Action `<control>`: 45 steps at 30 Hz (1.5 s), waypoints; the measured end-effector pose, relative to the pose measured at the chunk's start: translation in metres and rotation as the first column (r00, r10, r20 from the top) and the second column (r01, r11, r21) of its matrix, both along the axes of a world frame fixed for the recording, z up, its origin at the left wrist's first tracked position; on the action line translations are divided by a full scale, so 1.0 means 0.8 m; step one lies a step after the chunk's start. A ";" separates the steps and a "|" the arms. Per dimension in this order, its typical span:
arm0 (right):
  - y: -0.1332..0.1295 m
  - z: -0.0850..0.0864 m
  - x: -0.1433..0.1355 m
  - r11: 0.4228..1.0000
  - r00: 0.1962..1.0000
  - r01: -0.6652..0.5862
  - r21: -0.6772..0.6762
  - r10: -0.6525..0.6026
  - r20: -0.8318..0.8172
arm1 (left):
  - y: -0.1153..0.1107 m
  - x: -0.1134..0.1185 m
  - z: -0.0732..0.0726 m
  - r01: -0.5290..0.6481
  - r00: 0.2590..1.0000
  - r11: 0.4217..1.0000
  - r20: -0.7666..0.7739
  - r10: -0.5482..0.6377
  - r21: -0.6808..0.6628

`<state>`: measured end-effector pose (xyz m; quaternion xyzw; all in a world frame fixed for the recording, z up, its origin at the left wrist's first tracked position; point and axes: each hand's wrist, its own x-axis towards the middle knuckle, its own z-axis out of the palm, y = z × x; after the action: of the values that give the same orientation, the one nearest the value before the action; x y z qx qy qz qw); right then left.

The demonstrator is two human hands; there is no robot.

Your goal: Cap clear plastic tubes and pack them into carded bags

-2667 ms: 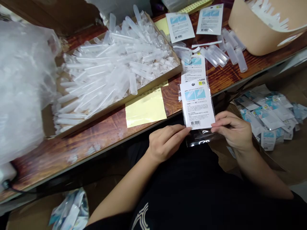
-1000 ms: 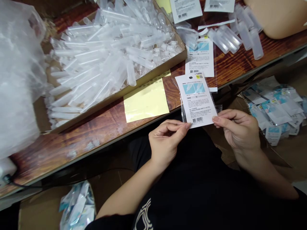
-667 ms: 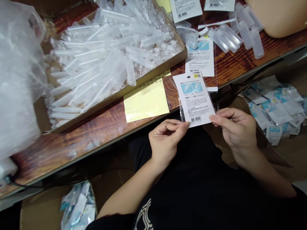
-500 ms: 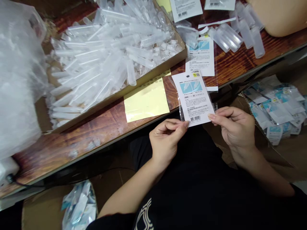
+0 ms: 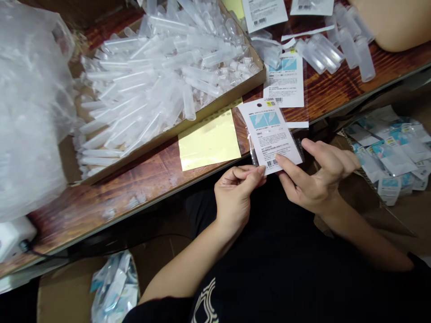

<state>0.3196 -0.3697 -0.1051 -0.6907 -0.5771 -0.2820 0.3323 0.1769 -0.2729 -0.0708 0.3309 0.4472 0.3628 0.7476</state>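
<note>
A clear packet with a white printed card point(image 5: 271, 134) is held at the table's front edge, its barcode end toward me. My left hand point(image 5: 235, 190) pinches the lower left corner between thumb and forefinger. My right hand point(image 5: 316, 177) is open at the lower right, fingers apart, one fingertip resting on the card near the barcode. Just beyond lies another printed packet point(image 5: 286, 83) on the table. A yellow paper sheet point(image 5: 209, 141) lies to the left of the held packet.
A shallow cardboard box point(image 5: 175, 133) full of translucent plastic tubes stands on the wooden table point(image 5: 134, 197). Several loose tubes point(image 5: 365, 60) lie at the upper right, near another person's bare skin point(image 5: 397, 22). Filled packets point(image 5: 390, 154) lie in a carton at right; a plastic bag point(image 5: 30, 112) stands left.
My right hand has let go of the packet's lower right corner and spread its fingers, with one fingertip now on the card. My left hand keeps its pinch. The view has shifted slightly.
</note>
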 end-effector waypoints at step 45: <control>-0.060 0.168 0.028 0.774 0.276 -0.623 0.113 0.353 -0.894 | 0.039 0.028 0.193 0.536 0.804 0.721 -0.527 -0.277 0.438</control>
<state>0.3422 -0.4178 0.0295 -0.5546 -0.5340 0.3125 0.5564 0.1992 -0.2420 0.0834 0.7006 0.3836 0.2198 0.5601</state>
